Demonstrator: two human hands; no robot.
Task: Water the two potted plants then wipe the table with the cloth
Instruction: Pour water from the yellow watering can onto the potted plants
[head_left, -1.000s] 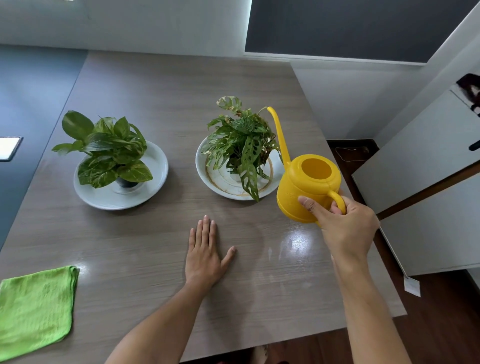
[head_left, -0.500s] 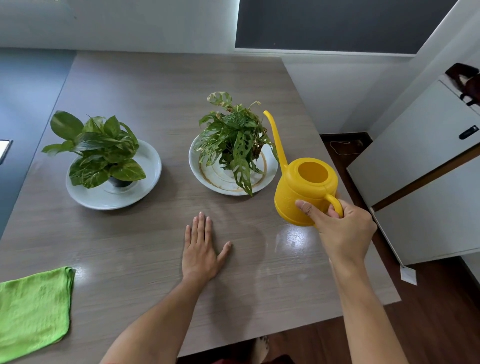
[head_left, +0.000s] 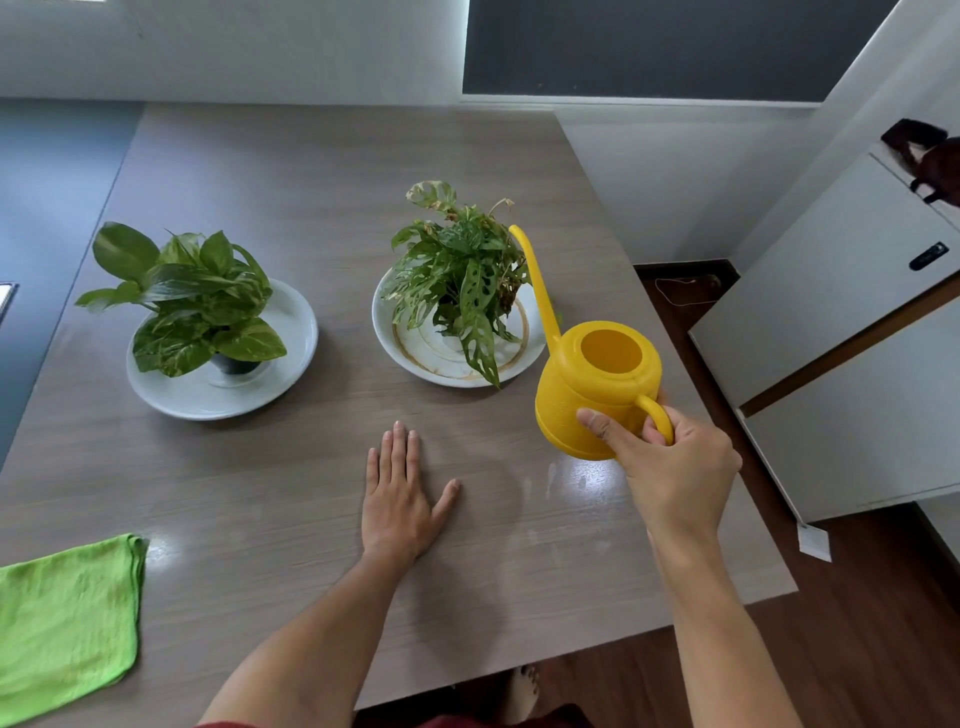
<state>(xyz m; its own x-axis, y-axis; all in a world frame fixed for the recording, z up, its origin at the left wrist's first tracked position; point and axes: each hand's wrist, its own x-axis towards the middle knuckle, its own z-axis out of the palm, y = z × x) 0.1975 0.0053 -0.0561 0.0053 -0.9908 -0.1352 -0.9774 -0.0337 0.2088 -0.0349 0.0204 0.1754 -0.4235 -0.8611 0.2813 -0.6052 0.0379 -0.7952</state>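
Right hand (head_left: 675, 467) grips yellow watering can (head_left: 597, 395) by its handle, spout beside the plant at 12 o'clock (head_left: 462, 280). Left hand (head_left: 400, 493) flat on table (head_left: 322, 171), fingers straight. Second plant (head_left: 192, 296) at 10, green cloth (head_left: 67, 623) at 8. No readable writing.

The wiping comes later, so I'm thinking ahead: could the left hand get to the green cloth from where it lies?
Probably yes: left hand lies flat and holds nothing; only bare table separates it from the green cloth.
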